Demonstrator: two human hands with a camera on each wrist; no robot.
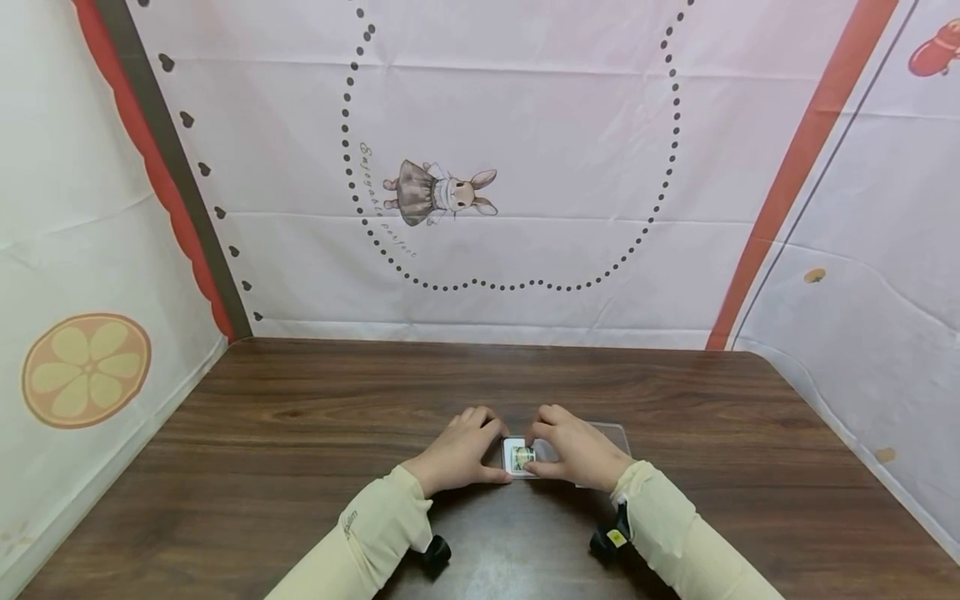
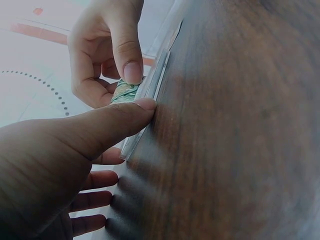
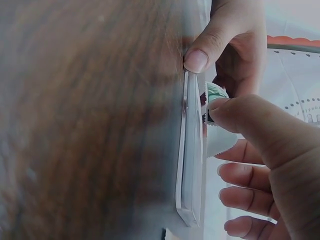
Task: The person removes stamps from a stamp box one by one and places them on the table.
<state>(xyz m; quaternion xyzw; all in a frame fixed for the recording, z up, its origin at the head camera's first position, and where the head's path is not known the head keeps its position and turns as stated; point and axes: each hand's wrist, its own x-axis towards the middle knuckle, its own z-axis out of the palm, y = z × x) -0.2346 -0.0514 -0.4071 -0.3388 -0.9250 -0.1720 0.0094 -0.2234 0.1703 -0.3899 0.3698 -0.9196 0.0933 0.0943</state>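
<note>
Wood-grain tabletop (image 1: 300, 408) stands before printed cloth backdrop (image 1: 540, 150); clear flat case (image 1: 507, 458) lies on tabletop; left hand (image 1: 459, 452) grips case edges, thumb against forefinger side; right hand (image 1: 581, 452) pinches serrated-edge stamp (image 1: 521, 460) just above case

Both forearms (image 1: 337, 546) angle in from the near side of the clear case (image 3: 185, 150) as I watch remotely, left hand (image 1: 457, 452) pinching its left end, right hand (image 1: 581, 452) pinching above it.

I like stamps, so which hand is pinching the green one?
The right hand: it pinches the stamp, while the left hand holds the clear case's edge.
</note>
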